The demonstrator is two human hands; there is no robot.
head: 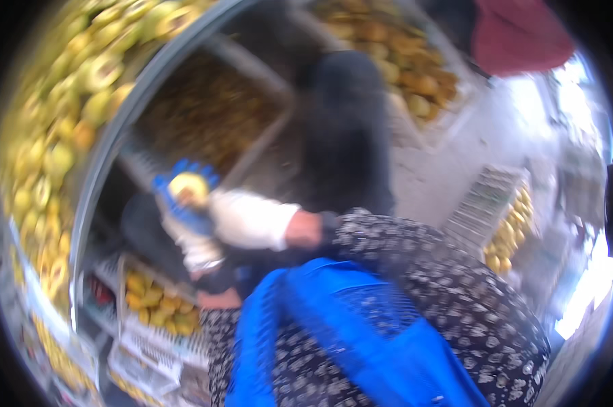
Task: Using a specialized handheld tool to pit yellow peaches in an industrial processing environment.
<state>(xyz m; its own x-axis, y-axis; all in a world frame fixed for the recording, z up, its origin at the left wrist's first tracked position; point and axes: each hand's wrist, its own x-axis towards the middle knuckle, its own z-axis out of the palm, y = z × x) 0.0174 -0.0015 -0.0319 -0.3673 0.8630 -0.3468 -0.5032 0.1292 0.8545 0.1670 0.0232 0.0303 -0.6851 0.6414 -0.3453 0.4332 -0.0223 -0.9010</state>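
Note:
My left hand (184,203), in a blue-coated white work glove, holds a halved yellow fruit (188,190) with its cut face up and brown at the middle. Against it, from the right, comes my right hand (240,213) in a white glove; its fingers are blurred, and whether it holds anything cannot be made out. Beyond both hands lies a crate of small brown pieces (210,112), too blurred to name. To the left, many halved yellow-green fruits (57,152) lie behind a curved metal rim (103,132).
Crates of yellow fruit stand at the lower left (159,325), at the top (449,122) and at the right (482,203). My dark-clad knee (347,132) rises ahead. Part of another person in red clothing (520,35) shows at the upper right, above the grey floor (428,173).

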